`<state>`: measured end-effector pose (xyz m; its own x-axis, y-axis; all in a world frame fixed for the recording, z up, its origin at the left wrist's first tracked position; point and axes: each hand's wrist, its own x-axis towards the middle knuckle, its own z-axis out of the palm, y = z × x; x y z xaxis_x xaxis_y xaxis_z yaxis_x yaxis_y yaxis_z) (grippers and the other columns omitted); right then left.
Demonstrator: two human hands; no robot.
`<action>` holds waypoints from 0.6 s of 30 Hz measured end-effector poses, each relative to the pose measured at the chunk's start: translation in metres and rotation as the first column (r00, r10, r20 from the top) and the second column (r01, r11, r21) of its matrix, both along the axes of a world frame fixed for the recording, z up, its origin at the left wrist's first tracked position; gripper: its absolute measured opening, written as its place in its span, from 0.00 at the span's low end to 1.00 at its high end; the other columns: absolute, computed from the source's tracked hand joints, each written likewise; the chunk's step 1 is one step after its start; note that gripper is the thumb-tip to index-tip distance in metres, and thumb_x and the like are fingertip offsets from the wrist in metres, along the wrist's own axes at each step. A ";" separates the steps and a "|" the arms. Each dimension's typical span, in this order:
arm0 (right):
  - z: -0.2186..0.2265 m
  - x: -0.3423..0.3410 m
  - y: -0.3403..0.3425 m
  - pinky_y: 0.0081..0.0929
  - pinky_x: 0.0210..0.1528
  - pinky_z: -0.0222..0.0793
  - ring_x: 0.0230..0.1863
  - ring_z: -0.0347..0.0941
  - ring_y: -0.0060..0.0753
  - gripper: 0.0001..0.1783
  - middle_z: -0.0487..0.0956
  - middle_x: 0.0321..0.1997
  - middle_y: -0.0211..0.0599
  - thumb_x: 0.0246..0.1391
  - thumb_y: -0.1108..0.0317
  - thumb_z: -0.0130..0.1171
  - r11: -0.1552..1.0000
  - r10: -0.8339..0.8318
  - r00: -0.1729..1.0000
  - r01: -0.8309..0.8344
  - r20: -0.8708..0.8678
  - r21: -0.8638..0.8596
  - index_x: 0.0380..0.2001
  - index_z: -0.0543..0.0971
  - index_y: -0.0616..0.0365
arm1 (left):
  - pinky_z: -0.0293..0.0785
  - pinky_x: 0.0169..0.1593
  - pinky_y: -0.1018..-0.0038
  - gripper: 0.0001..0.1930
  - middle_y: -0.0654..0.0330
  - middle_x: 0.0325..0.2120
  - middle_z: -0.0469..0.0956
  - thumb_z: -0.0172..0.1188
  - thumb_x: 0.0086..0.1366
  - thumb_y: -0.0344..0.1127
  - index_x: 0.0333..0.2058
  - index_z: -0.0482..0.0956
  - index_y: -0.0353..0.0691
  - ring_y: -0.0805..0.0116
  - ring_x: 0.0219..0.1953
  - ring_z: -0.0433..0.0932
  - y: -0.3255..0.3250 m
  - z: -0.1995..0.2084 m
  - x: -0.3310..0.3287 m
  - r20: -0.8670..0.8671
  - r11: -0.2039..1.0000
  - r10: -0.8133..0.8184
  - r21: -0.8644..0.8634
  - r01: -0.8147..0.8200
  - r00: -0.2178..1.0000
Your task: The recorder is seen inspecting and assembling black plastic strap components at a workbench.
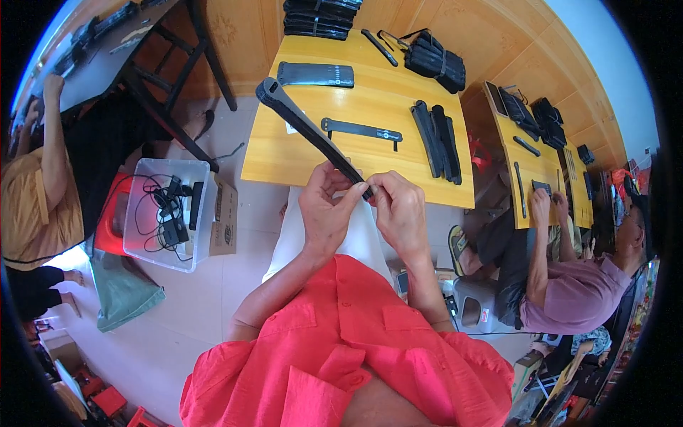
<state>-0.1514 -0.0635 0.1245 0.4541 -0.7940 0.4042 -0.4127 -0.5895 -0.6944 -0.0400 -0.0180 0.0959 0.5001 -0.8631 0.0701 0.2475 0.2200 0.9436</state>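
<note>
The person's left hand (329, 210) grips a long black strip (306, 128) near its lower end, thumb and fingers closed on it. The right hand (400, 213) pinches at that same end, its thumb and fingertips meeting just beside the left thumb; what lies inside its curled fingers is hidden. The strip slants up and to the left from the hands, its rounded far end above the yellow desk (274, 160), its lower end by the desk's near edge

On the desk, a black strap (363, 132) with pale print lies flat beyond the hands, and a black pouch (316, 75) lies farther back. To the right, several dark sleeves (435, 142) lie side by side. At the far side are a tied black bundle (435, 62), a short bar (379, 48) and a black stack (320, 20)

Left of the desk, a clear bin (160, 262) holds tangled black cables (169, 213), between a red stool (107, 220) and a carton (226, 220). To the right, a co-worker in a purple shirt (576, 295) sits at another yellow desk (518, 146), hands near its edge
</note>
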 end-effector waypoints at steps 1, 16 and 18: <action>-0.001 0.001 0.000 0.27 0.24 0.67 0.21 0.74 0.36 0.05 0.74 0.22 0.45 0.46 0.84 0.51 1.000 0.000 1.000 0.000 0.000 0.001 0.27 0.74 0.69 | 0.75 0.36 0.80 0.19 0.59 0.32 0.76 0.61 0.52 0.21 0.43 0.67 0.32 0.73 0.35 0.76 0.000 -0.001 0.000 0.000 1.000 0.000 0.001 0.000 1.000; -0.001 0.008 0.011 0.41 0.28 0.67 0.27 0.71 0.53 0.04 0.71 0.26 0.48 0.46 0.81 0.50 0.994 -0.038 0.996 0.029 -0.079 -0.104 0.29 0.72 0.66 | 0.73 0.37 0.79 0.22 0.62 0.29 0.74 0.62 0.52 0.25 0.48 0.69 0.34 0.76 0.32 0.74 0.002 -0.009 0.004 0.150 0.989 -0.124 0.097 0.110 0.981; -0.003 0.009 0.012 0.41 0.26 0.67 0.26 0.71 0.52 0.04 0.71 0.26 0.48 0.46 0.80 0.50 0.988 -0.050 0.996 0.037 -0.080 -0.151 0.29 0.71 0.65 | 0.74 0.38 0.78 0.22 0.60 0.29 0.74 0.61 0.53 0.24 0.48 0.68 0.32 0.75 0.33 0.75 0.003 0.000 0.004 0.139 0.986 -0.112 0.137 0.093 0.984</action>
